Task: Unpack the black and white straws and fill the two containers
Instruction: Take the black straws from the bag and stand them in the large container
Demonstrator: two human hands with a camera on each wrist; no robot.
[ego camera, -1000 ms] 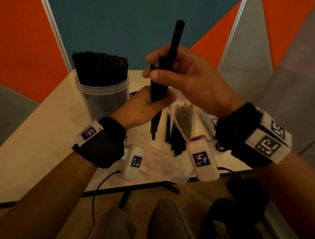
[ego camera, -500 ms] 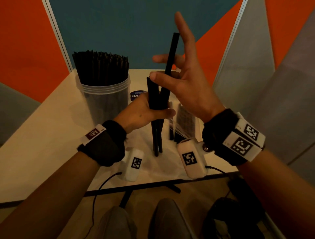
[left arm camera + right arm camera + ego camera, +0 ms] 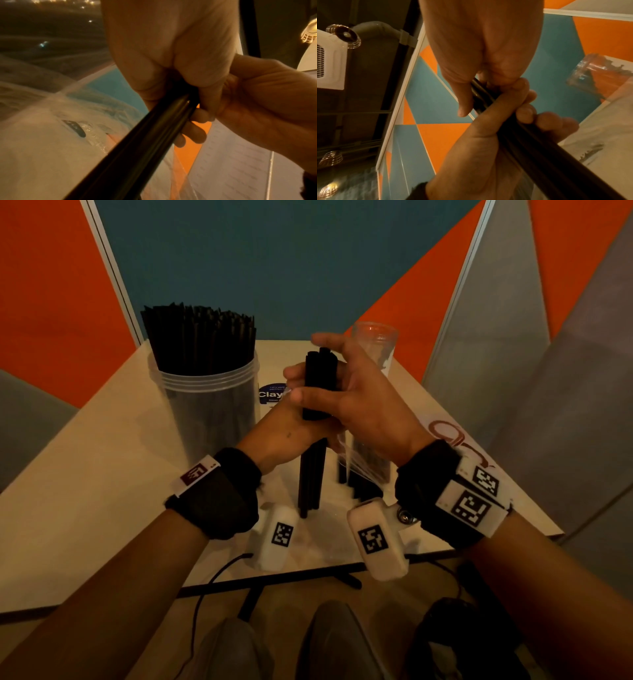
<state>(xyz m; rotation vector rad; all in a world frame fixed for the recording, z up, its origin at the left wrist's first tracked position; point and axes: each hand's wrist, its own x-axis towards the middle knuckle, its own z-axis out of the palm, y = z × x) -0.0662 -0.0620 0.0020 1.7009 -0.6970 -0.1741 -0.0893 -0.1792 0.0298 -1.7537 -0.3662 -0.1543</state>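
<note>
A bundle of black straws (image 3: 320, 381) stands upright, its lower end on the table (image 3: 102, 474). My left hand (image 3: 284, 436) grips the bundle at its middle. My right hand (image 3: 356, 402) curls round its top, thumb in front and fingers behind. The same bundle (image 3: 137, 142) shows in the left wrist view, and in the right wrist view both hands close round the straws (image 3: 513, 128). A clear container (image 3: 205, 405) at the left is packed with black straws. A second clear container (image 3: 375, 344) stands empty at the back right. No white straws are in view.
A clear plastic bag (image 3: 363, 470) with some black straws lies on the table under my right wrist. A blue round sticker (image 3: 270, 395) is on the tabletop behind my hands. Orange, teal and grey wall panels close in the table's far corner.
The straw that my right hand held raised has come down level with the others. My right hand, spread half a second ago, now wraps round the bundle's top.
</note>
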